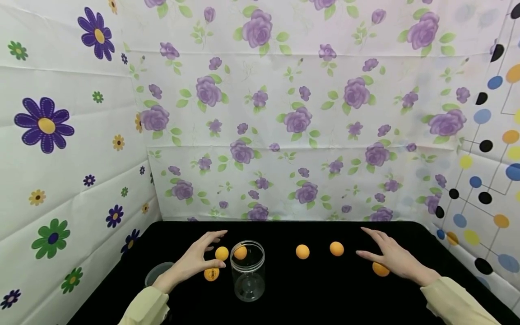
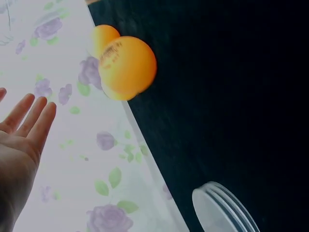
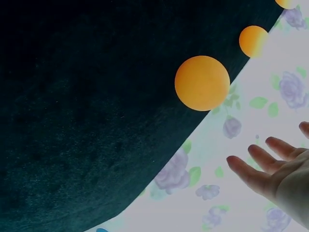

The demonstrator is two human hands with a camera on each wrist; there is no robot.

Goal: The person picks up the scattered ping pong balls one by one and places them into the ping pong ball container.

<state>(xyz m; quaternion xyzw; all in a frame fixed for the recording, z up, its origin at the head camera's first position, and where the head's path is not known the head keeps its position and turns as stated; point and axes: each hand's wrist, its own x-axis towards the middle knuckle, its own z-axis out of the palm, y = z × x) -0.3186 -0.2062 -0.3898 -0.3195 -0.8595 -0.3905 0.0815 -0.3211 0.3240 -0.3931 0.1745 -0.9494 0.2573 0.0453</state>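
My left hand [image 1: 195, 260] hovers at the left with its fingers spread and nothing in them. Just past its fingertips is an orange ball [image 1: 221, 253], and a printed orange ball [image 1: 211, 274] lies below its thumb. Beside them a clear plastic jar [image 1: 248, 282] stands upright without a lid; another orange ball [image 1: 240, 252] shows through its upper wall. At the right, my right hand [image 1: 392, 257] is held in the air, fingers loosely extended. It partly covers an orange ball [image 1: 380, 269]. Both palms appear bare in the left wrist and right wrist views.
Two more orange balls, one near the middle [image 1: 302, 252] and one farther right [image 1: 336, 248], lie on the black tabletop [image 1: 317, 293]. A round clear lid [image 1: 156, 272] lies partly behind the left wrist. Flower-printed cloth [image 1: 276, 180] hangs behind the table, with patterned cloths at both sides.
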